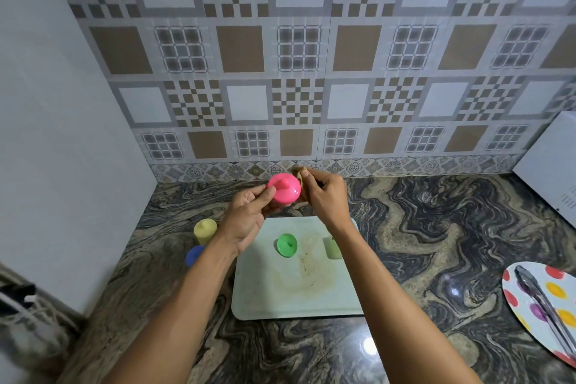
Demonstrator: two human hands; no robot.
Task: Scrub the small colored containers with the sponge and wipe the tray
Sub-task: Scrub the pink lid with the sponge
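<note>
Now mid-scrub: left hand point(246, 220) grips pink container point(284, 189), right hand point(325, 196) pinches sponge point(300, 172); stained tray point(265, 301) at six o'clock unwiped.

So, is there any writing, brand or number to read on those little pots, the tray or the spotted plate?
None to read. The pink pot, green pot, yellow pot, tray and plate show no words, numbers or logos.
</note>
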